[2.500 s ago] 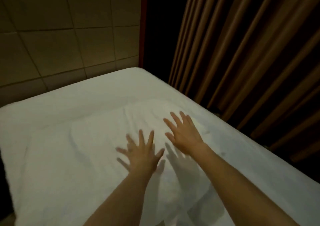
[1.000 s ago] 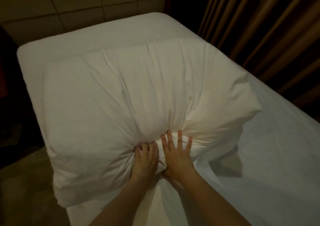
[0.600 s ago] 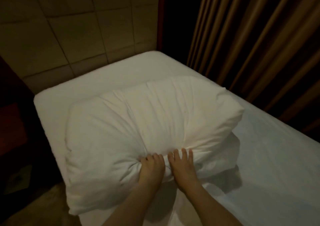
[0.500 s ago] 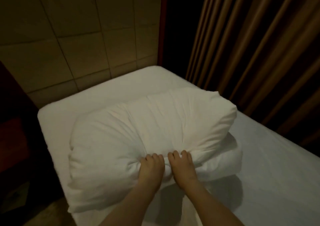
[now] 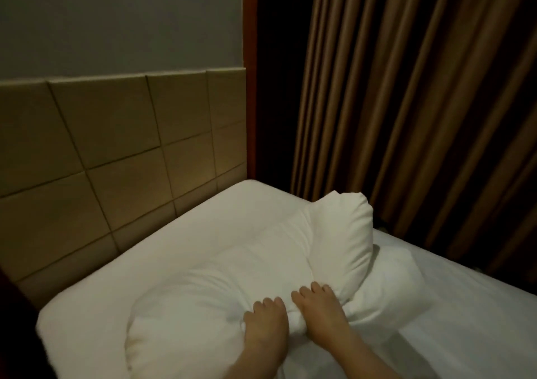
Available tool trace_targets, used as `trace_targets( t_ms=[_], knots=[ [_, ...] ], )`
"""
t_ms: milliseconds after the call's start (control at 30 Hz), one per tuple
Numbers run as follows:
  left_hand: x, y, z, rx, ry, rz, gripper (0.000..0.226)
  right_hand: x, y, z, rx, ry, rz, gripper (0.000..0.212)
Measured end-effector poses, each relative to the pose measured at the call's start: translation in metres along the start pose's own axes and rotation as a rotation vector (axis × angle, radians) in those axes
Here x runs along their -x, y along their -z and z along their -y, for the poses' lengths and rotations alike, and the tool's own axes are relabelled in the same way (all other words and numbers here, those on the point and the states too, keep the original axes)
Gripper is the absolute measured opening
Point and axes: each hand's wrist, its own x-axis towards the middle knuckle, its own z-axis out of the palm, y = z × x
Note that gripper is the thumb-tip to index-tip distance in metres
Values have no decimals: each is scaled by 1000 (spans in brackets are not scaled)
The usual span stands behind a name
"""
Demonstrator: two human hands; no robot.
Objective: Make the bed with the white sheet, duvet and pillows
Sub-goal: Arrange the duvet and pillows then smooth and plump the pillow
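Both hands side by side, left hand [image 5: 266, 325] and right hand [image 5: 321, 310], fingers curled into the near edge of the pillow [image 5: 247, 262], bunching it. Pillow lies beyond the grip, toward the headboard [image 5: 116, 157], on the white sheet [image 5: 465, 320]. Risk: gripped at mid-edge only, ends sag and fold; far-right corner already humps up, may land crooked.

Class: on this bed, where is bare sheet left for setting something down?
Bare sheet lies right of the pillow, beside the curtain; a strip lies between pillow and headboard. The middle is crowded: both hands grip the pillow.
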Motion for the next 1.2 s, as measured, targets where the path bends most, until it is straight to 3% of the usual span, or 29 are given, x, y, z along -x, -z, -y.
trace_targets(
  t_ms=[100,167,500,800,1000,1100,1200],
  knots=[
    [-9,32,3,-55,38,201,48,-13,14,1,22,19,88,42],
    [-21,48,8,-132,95,178,39,-27,30,1,32,51,141,38],
    [-112,192,121,-201,46,196,42,-172,149,50,160,130,-42,35],
    [-226,269,216,-300,-18,205,37,-317,209,83,46,10,68,41],
    [-259,327,274,-303,69,67,44,-400,264,117,19,81,1,39],
    [-262,364,277,-322,96,-50,45,-412,296,119,-6,87,-113,46],
    [-258,361,263,-340,135,-163,36,-413,292,111,5,127,-289,39]
  ],
)
